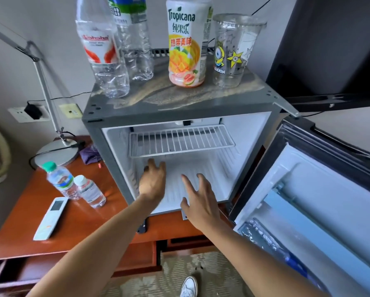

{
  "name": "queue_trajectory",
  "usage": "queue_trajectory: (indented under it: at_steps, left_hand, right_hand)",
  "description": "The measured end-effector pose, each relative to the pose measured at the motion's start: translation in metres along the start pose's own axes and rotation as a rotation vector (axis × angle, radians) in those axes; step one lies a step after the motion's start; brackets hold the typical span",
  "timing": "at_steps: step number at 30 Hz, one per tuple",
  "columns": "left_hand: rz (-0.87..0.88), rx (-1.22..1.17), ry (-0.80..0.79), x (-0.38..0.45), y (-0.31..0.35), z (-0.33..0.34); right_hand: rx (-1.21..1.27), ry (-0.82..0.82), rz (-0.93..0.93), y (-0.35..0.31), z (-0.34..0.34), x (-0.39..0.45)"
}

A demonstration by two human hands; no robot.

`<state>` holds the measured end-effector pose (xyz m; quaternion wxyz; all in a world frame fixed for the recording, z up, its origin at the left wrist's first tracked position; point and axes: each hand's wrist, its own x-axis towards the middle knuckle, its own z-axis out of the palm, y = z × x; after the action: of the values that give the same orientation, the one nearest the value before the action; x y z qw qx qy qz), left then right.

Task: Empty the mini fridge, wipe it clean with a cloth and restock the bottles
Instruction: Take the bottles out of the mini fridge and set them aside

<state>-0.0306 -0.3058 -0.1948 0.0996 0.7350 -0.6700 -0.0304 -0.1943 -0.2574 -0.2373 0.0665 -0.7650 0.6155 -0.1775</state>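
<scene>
Purple crumpled cloth lies at the wooden desk's back edge, nearer my left hand; both hands, right hand too, have fingers apart, holding nothing.

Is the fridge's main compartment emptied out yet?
Yes, empty: the fridge interior shows only its bare wire shelf and white floor. A bottle lies in the open door's rack.
</scene>
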Motion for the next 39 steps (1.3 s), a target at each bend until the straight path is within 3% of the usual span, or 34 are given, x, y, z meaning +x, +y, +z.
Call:
queue_trajectory:
  at_steps: [4,13,18,22,28,33,39]
  left_hand:
    - [0.134,0.012,-0.086,-0.058,0.003,-0.003]
    - [0.277,0.023,-0.005,-0.185,-0.047,-0.069]
    - [0.241,0.145,0.126,-0.201,-0.125,-0.087]
    - [0.121,0.161,0.157,-0.197,-0.204,-0.093]
    - [-0.011,0.147,0.100,-0.184,-0.307,-0.072]
    - [-0.052,0.162,0.091,-0.165,-0.351,-0.062]
    - [-0.038,0.128,0.073,-0.157,-0.351,-0.062]
  right_hand:
    - [0.014,-0.055,-0.011,-0.022,-0.010,-0.027]
    - [0.293,-0.191,-0.005,-0.118,-0.018,-0.096]
    - [0.374,-0.281,0.027,-0.182,0.006,-0.090]
    - [0.429,-0.336,0.154,-0.234,0.046,-0.059]
    - [0.511,-0.338,0.256,-0.305,0.145,0.012]
    - [0.508,-0.336,0.246,-0.329,0.184,0.040]
    - [0.527,-0.413,0.254,-0.334,0.178,0.043]
